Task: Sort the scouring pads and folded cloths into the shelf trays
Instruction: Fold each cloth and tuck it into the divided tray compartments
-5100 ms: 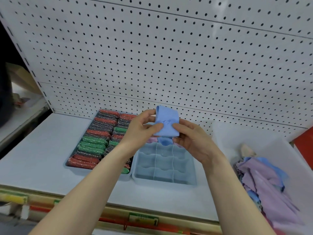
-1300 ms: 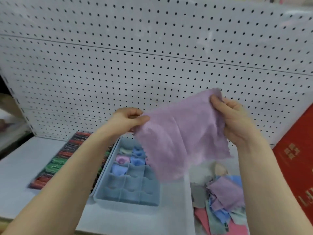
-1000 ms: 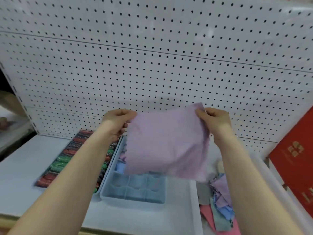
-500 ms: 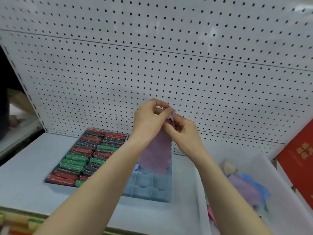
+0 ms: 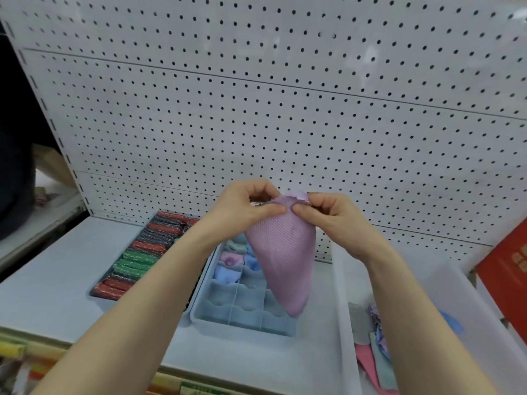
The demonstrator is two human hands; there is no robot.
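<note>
- Both hands pinch the top edge of a lilac cloth [image 5: 282, 258]: the left hand [image 5: 245, 208] and the right hand [image 5: 332, 216] each press a thumb against curled fingers, clamped on the fabric, with the thumb tips nearly meeting.
- Behind them, a white pegboard [image 5: 285, 109] fills the back wall.
- Below it runs a pale shelf [image 5: 54, 269] that carries the trays.
- At the right stands a translucent bin [image 5: 342, 295] with a heap of loose cloths [image 5: 373, 346] in pink, grey-green, lilac and blue.
- A red box [image 5: 507, 277] leans at the far right edge, beside the bin.
- Nearer the left sits a dark tray [image 5: 95, 293] packed with rows of scouring pads [image 5: 137, 260] in red, green and dark grey.
- Just beside it, on its right, is a blue divided tray [image 5: 242, 315]; its near compartments show only their bare bottoms.
- The lilac cloth hangs folded from the hands and tapers to a rounded point, held in the air in front of the divided tray's right side, apart from it.
- Folded cloths [image 5: 228, 269] in blue, lilac and pale green fill several far compartments of the divided tray; part of them is hidden behind the hanging cloth.
- A price-label strip [image 5: 194, 389] runs along the shelf's front edge.
</note>
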